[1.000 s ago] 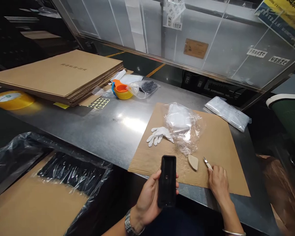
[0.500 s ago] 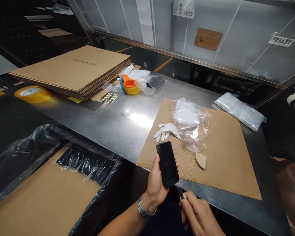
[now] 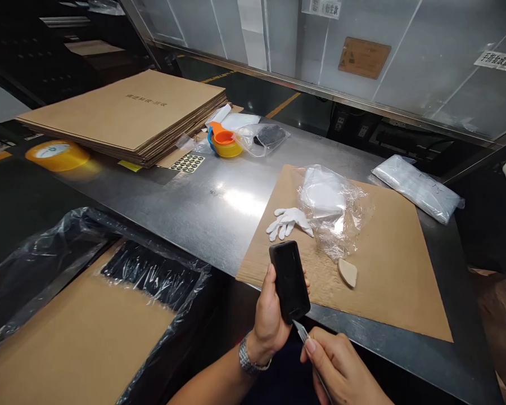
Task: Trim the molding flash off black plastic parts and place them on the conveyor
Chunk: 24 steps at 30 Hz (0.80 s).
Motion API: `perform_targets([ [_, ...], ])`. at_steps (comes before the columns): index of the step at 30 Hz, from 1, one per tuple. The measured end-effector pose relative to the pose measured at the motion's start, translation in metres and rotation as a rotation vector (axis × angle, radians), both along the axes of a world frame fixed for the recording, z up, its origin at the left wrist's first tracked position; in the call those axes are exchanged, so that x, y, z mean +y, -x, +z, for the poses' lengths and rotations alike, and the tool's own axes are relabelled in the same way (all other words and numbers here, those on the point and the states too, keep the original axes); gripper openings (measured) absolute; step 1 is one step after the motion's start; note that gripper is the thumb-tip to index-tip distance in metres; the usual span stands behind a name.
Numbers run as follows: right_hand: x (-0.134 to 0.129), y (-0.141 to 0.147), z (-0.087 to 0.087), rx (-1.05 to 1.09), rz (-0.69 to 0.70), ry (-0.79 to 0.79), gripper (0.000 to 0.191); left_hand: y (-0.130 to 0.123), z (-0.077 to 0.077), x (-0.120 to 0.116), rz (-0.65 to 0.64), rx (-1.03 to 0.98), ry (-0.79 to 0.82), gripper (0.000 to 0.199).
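A shiny metal bench (image 3: 202,216) crosses a dim workroom with a dark green floor (image 3: 244,95). At ten o'clock lies a thick stack of brown cardboard (image 3: 126,115); at four, a flat cardboard sheet (image 3: 392,247) bearing crinkled clear plastic (image 3: 339,230), a white fabric glove (image 3: 290,221) and a tan, rounded wedge (image 3: 348,274). Towards five o'clock, at the bench's front edge, the left hand (image 3: 270,318) grasps a smooth black oblong case (image 3: 290,281) with rounded corners. The right hand (image 3: 339,360) grips a slim knife (image 3: 301,332), its pointed blade at the case's lower end; whether they touch is unclear.
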State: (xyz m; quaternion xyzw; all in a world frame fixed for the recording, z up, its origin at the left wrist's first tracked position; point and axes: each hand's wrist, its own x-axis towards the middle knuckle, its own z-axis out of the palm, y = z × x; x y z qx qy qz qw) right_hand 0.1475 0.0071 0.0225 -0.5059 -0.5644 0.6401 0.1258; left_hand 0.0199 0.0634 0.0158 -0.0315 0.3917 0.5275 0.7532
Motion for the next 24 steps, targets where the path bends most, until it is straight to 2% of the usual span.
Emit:
perform_targets([
  [16,-0.001,0.002,0.003,-0.027,-0.026,-0.011,0.044,-0.001,-0.003,-0.002,0.033,0.037,-0.023,0.052],
  [19,0.000,0.001,0.000,-0.001,-0.008,0.005,0.043,-0.002,-0.003,-0.003,0.059,0.052,-0.025,0.051],
  [24,-0.002,0.001,-0.009,0.032,-0.062,0.048,0.044,-0.003,-0.004,-0.003,0.102,0.131,-0.043,0.051],
])
